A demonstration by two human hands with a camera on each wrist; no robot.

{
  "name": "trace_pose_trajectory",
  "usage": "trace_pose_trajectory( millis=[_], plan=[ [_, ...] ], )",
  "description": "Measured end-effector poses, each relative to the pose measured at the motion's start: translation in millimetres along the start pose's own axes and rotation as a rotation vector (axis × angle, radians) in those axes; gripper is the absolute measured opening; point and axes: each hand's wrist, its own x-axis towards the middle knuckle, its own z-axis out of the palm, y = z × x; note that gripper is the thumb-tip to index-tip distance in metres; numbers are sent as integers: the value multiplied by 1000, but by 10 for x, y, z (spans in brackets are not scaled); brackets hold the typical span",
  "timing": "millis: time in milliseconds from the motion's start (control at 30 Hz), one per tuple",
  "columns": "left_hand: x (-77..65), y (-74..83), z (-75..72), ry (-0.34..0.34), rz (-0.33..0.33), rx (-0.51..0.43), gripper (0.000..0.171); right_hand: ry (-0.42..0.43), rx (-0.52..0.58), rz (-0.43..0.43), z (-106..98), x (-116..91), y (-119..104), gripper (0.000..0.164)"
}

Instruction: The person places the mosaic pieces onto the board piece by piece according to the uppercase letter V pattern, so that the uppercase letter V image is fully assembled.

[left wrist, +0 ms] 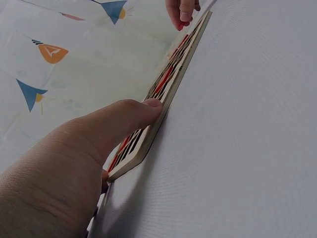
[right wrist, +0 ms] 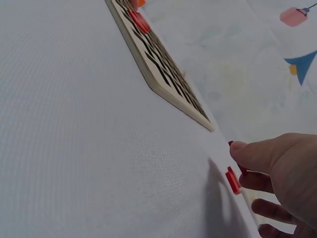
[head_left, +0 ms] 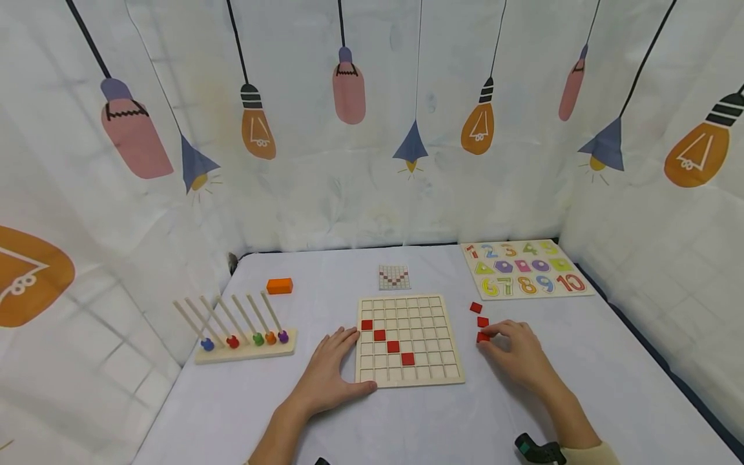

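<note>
A wooden grid board point(head_left: 430, 329) lies flat on the table, with several red square tiles point(head_left: 393, 347) in its cells, running diagonally down to the right. My left hand point(head_left: 332, 368) rests at its near left corner: the thumb touches the front edge, the other fingers reach along the left side. To the right of the board, my right hand point(head_left: 517, 355) pinches a red tile point(head_left: 482, 337) between thumb and fingertips. Just beyond lie two loose red tiles, a nearer one point(head_left: 483, 321) and a farther one point(head_left: 476, 307). The right wrist view also shows a loose tile point(right wrist: 233, 180) beside the fingers.
Behind the grid board lies a small pattern card point(head_left: 394, 278) with a red V of squares. A number puzzle board point(head_left: 526, 268) occupies the back right. On the left stand a peg rack point(head_left: 246, 352) with coloured beads and an orange block point(head_left: 279, 286). Printed curtains surround the table.
</note>
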Motion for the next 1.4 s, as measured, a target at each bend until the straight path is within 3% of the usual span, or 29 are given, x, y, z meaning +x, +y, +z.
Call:
trace_pose_trajectory(
  millis=[1400],
  plan=[
    [10, -1, 5, 0, -3, 15, 117, -40, 65, -145, 309, 95, -416, 28]
  ],
)
